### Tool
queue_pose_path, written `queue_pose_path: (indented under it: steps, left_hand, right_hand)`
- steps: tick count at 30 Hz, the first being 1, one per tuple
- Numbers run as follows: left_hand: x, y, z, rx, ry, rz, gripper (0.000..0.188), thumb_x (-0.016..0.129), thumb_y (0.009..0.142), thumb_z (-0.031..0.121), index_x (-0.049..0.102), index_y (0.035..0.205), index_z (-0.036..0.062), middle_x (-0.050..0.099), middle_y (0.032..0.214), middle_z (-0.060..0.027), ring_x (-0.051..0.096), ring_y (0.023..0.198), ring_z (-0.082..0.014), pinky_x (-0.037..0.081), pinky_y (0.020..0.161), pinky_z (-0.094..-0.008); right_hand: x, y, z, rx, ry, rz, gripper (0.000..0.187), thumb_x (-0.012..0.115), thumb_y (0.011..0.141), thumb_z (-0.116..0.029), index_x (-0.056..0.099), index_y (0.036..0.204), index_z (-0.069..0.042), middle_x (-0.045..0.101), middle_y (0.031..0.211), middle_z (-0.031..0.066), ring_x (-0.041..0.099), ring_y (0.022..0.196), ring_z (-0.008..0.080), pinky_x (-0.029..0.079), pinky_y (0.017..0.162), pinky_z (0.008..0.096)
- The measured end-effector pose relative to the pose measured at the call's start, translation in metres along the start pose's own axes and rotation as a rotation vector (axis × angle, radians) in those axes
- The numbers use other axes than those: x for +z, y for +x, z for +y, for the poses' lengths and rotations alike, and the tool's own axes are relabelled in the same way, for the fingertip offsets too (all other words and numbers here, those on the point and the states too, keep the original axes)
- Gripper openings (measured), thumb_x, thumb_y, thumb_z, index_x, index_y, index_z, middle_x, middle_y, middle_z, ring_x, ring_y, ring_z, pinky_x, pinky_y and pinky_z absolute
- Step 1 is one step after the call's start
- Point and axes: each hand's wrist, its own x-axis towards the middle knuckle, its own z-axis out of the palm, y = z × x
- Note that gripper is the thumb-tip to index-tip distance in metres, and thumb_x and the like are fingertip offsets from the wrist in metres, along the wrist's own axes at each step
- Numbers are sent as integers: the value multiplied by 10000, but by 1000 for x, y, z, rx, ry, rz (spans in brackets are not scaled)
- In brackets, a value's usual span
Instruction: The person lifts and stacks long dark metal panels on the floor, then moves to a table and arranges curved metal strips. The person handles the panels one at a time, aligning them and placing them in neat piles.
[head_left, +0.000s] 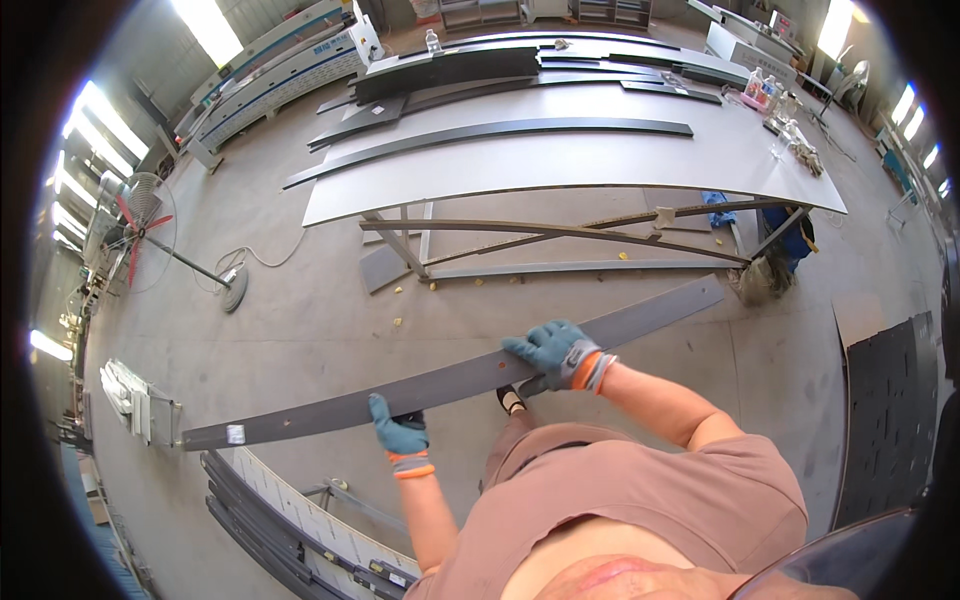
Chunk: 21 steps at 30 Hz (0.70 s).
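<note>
A long dark grey board point(450, 384) spans the space in front of me, tilted so its right end is farther away. It bears a small white label near its left end and a reddish spot near the middle. My left hand point(402, 430), in a grey-blue work glove with an orange cuff, grips the near edge, thumb on top. My right hand point(556, 356), gloved alike, is clamped over the board right of the middle, fingers across its upper face. Parts of both hands are hidden beneath the board.
Ahead stands a white-topped worktable point(480, 165) on a metal frame, carrying several dark boards point(500, 135) and bottles point(762, 88). A pedestal fan point(140, 235) is at left. More dark strips point(270, 530) lie on a rack at lower left. Dark panels point(888, 410) stand at right.
</note>
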Motion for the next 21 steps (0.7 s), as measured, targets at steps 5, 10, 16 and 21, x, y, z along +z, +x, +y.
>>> queue_pose_path:
  steps: [5, 10, 16, 21]
  left_hand:
    - [46, 108, -30, -214, 12, -80, 332, 714, 955, 433, 701, 1173, 182, 746, 1132, -18, 709, 1047, -198, 598, 914, -407]
    - [116, 189, -56, -477, 39, -180, 239, 763, 927, 392, 732, 1085, 216, 758, 1119, -4, 705, 1049, -188, 587, 893, -386]
    - [202, 278, -105, -701, 163, -299, 247, 772, 927, 400, 723, 1078, 210, 759, 1060, 5, 712, 980, -204, 586, 879, -418]
    - [261, 355, -154, -770, 166, -294, 226, 780, 919, 397, 730, 1027, 204, 762, 1053, -15, 712, 975, -222, 595, 876, -440]
  right_hand:
    - [-4, 61, 65, 164, -138, -26, 846, 723, 795, -668, 536, 1451, -168, 656, 1143, 145, 632, 1053, 348, 484, 974, 460]
    - [-6, 93, 126, 311, -177, 34, 787, 756, 780, -628, 559, 1409, -197, 656, 1151, 125, 617, 1048, 328, 454, 999, 445]
    - [3, 117, 219, 486, -197, 124, 772, 850, 712, -501, 578, 1379, -226, 658, 1192, 87, 597, 1122, 332, 430, 1078, 470]
    - [-14, 161, 292, 528, -211, 151, 781, 871, 695, -470, 585, 1377, -222, 660, 1213, 104, 601, 1119, 334, 432, 1082, 455]
